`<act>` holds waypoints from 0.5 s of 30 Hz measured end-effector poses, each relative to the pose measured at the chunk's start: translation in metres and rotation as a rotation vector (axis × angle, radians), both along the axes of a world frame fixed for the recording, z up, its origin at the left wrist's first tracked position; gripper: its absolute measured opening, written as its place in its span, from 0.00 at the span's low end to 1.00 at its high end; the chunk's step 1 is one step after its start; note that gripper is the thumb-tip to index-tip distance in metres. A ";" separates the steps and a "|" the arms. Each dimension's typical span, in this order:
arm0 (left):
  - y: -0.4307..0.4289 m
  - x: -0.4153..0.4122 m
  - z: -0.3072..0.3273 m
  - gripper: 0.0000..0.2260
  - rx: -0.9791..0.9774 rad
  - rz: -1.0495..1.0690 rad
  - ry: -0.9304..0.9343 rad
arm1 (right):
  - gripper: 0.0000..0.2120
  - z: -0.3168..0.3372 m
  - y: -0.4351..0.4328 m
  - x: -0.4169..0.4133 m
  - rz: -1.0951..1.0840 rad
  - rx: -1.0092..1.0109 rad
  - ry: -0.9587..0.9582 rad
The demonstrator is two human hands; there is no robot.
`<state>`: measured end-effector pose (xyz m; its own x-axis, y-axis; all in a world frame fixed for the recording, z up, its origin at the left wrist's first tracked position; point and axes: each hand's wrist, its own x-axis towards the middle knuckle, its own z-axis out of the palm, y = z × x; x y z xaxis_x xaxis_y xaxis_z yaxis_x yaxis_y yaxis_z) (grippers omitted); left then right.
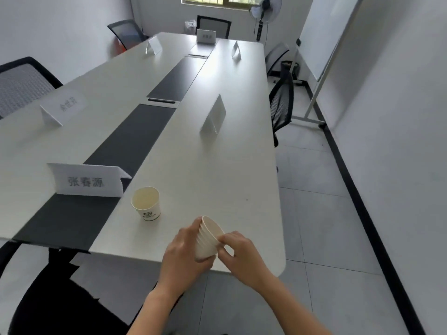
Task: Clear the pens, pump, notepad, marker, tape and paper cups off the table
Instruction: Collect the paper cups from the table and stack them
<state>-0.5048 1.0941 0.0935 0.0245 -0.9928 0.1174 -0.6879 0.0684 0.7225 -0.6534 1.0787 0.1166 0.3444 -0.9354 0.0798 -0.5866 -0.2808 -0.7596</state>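
A long white conference table [217, 165] with a dark strip down its middle fills the room, mesh chairs along its sides and a fan by the far window. Near its close end stands a folded name card [87, 181] with printed characters. Just to the right of that card a single paper cup [146, 204] sits upright on the white surface, mouth open. Further right of the card and nearer the table's edge, both hands hold a stack of paper cups [208, 238], tilted with its mouth toward the far end. The left hand [185, 252] wraps around the stack's side and base, fingers curled tight on it. The right hand [242, 255] touches the stack's opposite side, fingertips [223, 238] pinching at the rims. The stack is lifted off the surface, apart from the lone cup.
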 end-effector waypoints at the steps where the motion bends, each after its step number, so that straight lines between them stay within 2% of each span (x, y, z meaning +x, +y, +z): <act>1: 0.000 -0.020 0.000 0.34 0.000 -0.024 0.003 | 0.08 0.001 0.004 -0.020 -0.031 0.003 -0.001; 7: 0.016 -0.155 -0.007 0.37 0.050 -0.201 -0.014 | 0.15 -0.004 0.040 -0.154 -0.252 0.041 -0.024; 11: 0.030 -0.234 -0.011 0.36 0.082 -0.349 -0.005 | 0.24 -0.015 0.071 -0.232 -0.382 0.017 0.013; 15: 0.041 -0.292 -0.008 0.36 0.138 -0.502 -0.056 | 0.21 -0.024 0.105 -0.285 -0.577 0.026 -0.019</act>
<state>-0.7973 1.1348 0.0851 -0.4607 -0.8871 -0.0279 -0.6329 0.3064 0.7110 -0.9379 1.1841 0.0930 -0.2232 -0.9732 0.0559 -0.6256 0.0990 -0.7738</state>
